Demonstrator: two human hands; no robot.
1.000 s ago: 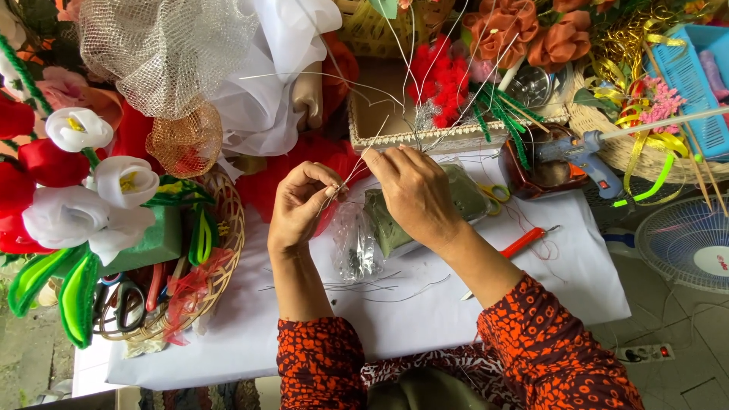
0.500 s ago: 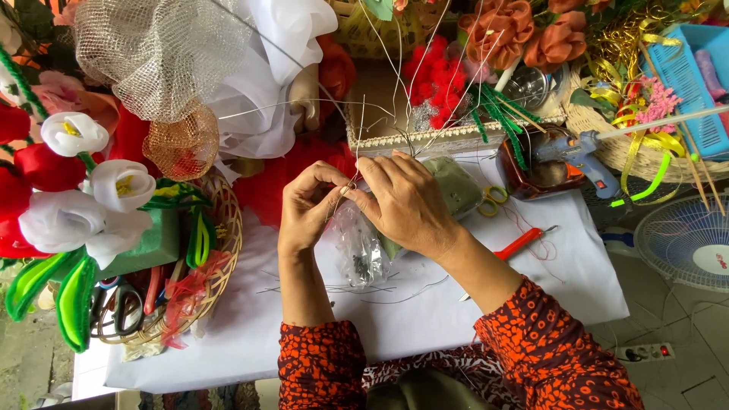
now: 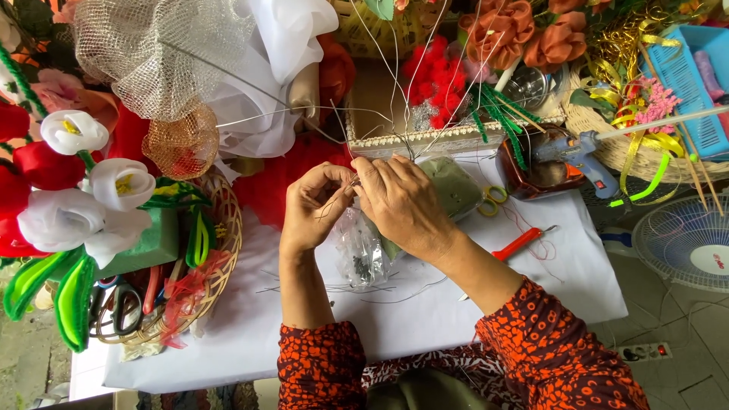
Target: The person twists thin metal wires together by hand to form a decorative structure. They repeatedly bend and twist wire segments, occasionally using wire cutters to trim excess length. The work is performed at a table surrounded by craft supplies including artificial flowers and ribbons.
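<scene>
White table (image 3: pixel 531 288); both hands (image 3: pixel 364 201) now lower, pinching thin wire (image 3: pixel 334 205) together.

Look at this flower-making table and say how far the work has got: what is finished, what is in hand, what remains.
Finished: white cloth flowers stand at the left. In hand: the left hand and right hand pinch a thin wire between them. Remaining: loose wires on the white table and a clear bag look unused.

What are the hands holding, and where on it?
Both hands, left hand and right hand, pinch a thin wire between their fingertips where they meet above the white table. Which part of its length cannot be told.
</scene>
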